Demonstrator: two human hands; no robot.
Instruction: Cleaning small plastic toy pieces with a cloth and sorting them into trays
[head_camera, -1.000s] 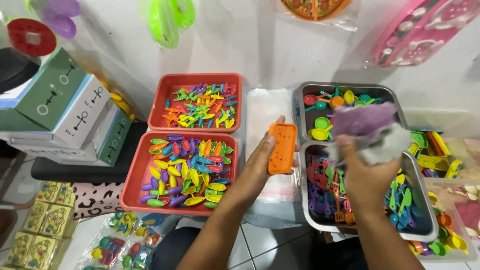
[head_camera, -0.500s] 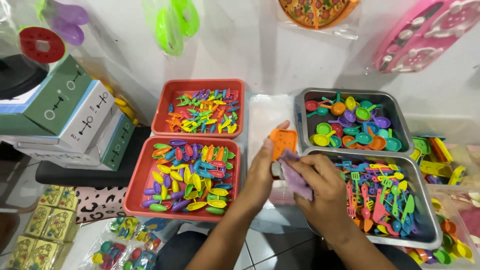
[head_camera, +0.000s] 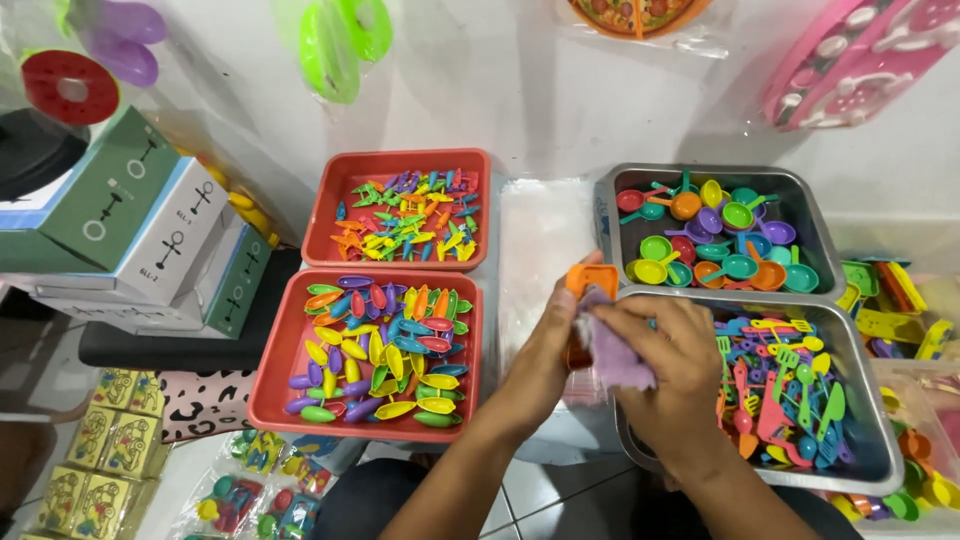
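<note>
My left hand (head_camera: 548, 352) holds a small orange plastic toy piece (head_camera: 590, 280) upright between the trays. My right hand (head_camera: 672, 372) presses a light purple cloth (head_camera: 612, 350) against the front of that piece, covering most of it. Both hands meet over a stack of clear plastic bags (head_camera: 540, 240), just left of the near metal tray (head_camera: 850, 470) filled with several colourful toy utensils.
Two red trays sit at left: the far one (head_camera: 330, 205) with small toy pieces, the near one (head_camera: 275, 385) with coloured oval pieces. A far metal tray (head_camera: 815, 215) holds toy pans. Boxes (head_camera: 130, 230) stack at far left; packaged toys (head_camera: 250, 490) lie below.
My right hand brought the purple cloth from over the metal trays to the orange piece and now rubs it. My left hand kept holding the piece.
</note>
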